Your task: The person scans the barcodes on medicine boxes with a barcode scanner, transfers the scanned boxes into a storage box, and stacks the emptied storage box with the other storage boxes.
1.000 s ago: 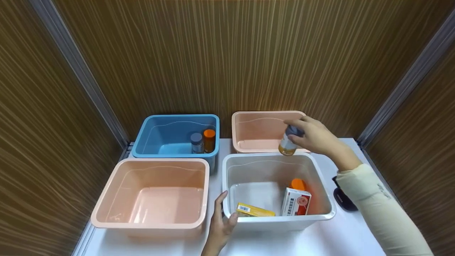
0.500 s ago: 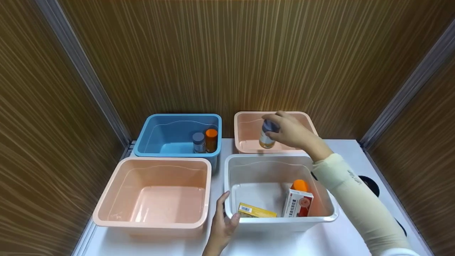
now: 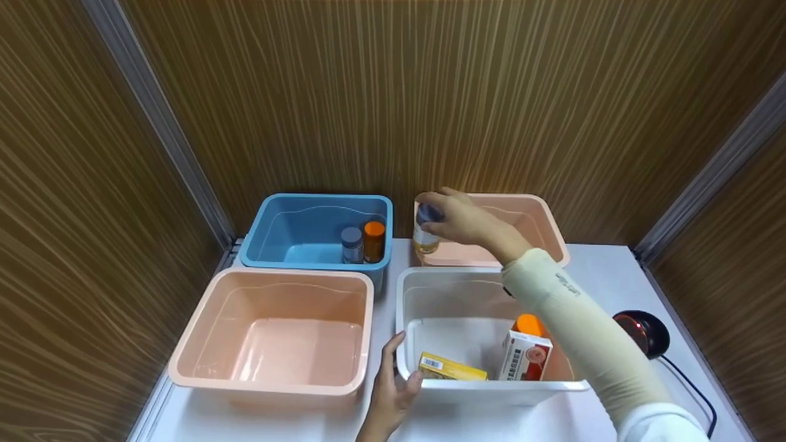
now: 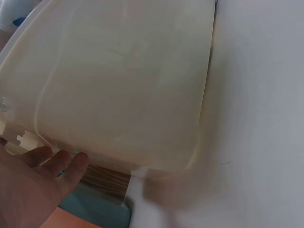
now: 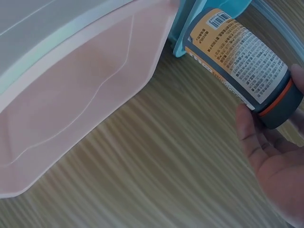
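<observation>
Fingers of the left hand (image 3: 388, 396) are bent round the front L corner of the white rectangular plastic tub (image 3: 451, 334), prob. b/c it should not slide. Next, the dark bottle (image 3: 426, 239) w/ orange and white label: the right hand (image 3: 459, 218) grasps it at the blue-grey cap, thumb against fingers, prob. so that its body hangs free. It is in the air; in the head view it overlaps the L rim of the smaller peach plastic tub (image 3: 529, 215) at the rear, but over which tub exactly, I can't tell.

Containers, L to R: the larger peach rectangular plastic tub (image 3: 301, 341), in front, shows a glossy floor. Behind it, the blue rectangular plastic tub (image 3: 298, 230) has near its R end a small grey-capped jar (image 3: 352, 247) and an amber orange-capped jar (image 3: 374, 244), both upright, side by side. The white tub contains a yellow cardboard box (image 3: 453, 368) near the front wall and, farther R, a tilted white-and-red cardboard box (image 3: 525, 357), prob. leaning on the orange-capped container (image 3: 528, 324), whose body is mostly hidden. The smaller peach tub is partly covered by the R hand, so its inside isn't fully visible.
</observation>
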Demonstrator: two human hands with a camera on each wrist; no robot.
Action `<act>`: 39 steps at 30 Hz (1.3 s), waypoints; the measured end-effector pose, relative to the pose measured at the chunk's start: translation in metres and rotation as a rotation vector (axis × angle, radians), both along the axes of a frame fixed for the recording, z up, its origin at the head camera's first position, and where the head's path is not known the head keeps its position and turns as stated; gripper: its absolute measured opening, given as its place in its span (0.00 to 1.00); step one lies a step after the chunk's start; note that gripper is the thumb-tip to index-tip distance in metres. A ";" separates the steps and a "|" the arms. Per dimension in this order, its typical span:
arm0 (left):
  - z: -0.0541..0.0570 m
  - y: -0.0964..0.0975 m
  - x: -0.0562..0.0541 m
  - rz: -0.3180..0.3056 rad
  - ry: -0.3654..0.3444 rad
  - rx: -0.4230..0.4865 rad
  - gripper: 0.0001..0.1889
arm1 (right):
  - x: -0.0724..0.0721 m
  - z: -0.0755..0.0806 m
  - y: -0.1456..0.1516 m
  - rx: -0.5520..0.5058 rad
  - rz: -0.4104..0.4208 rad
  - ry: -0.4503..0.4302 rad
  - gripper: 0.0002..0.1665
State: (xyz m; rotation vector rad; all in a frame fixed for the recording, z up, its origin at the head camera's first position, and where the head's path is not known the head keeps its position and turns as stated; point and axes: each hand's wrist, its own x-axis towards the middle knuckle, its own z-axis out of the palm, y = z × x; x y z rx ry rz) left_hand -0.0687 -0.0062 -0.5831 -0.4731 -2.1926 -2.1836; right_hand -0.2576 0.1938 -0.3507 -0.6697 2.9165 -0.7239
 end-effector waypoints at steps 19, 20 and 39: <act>0.003 0.008 0.014 -0.014 -0.001 0.013 0.37 | -0.037 -0.019 -0.063 -0.108 -0.045 -0.015 0.32; 0.004 0.008 0.014 -0.015 -0.002 0.015 0.37 | -0.039 -0.021 -0.066 -0.112 -0.049 -0.013 0.32; 0.009 0.004 0.027 -0.011 -0.016 0.034 0.38 | -0.063 -0.055 -0.100 -0.001 -0.082 -0.079 0.33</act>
